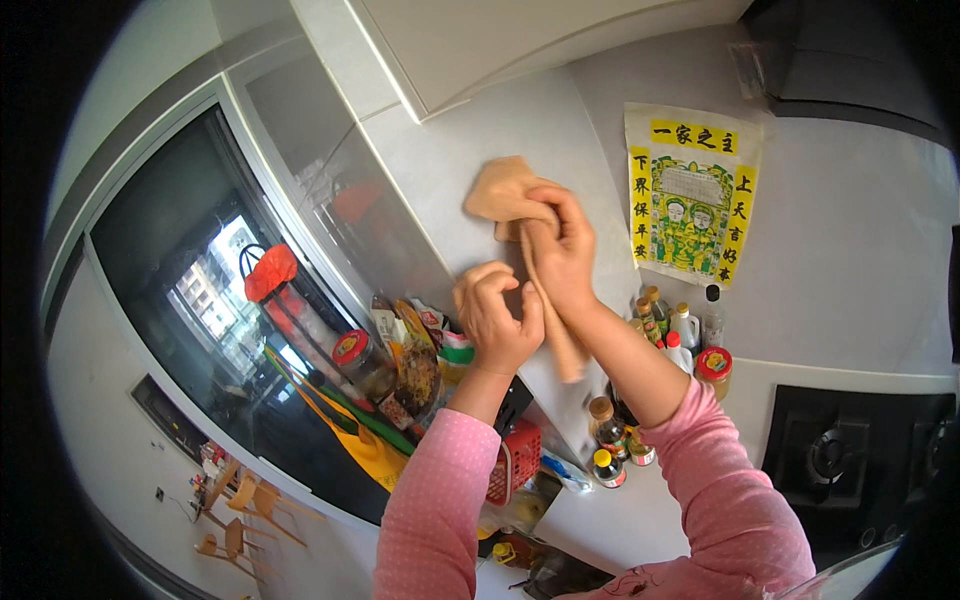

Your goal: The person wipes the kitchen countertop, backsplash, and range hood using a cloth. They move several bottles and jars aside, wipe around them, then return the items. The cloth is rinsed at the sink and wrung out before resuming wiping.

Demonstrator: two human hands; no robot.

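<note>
A tan cloth (504, 189) is pinched in my right hand (562, 251), in front of the light grey wall panel. Its folded upper part spreads above my fingers, and a narrow, blurred strip of it hangs down beside my right wrist. My left hand (499, 315) is raised just to the left of that strip, with its fingers curled and the thumb apart. Whether my left hand touches or holds the cloth, I cannot tell.
Sauce bottles (609, 427) and a red-lidded jar (712, 364) stand on the counter at the right, near a black gas hob (825, 457). Food bags (416, 367), another red-lidded jar (360, 356) and a red plastic basket (517, 457) are below my hands. A cabinet (540, 37) hangs above.
</note>
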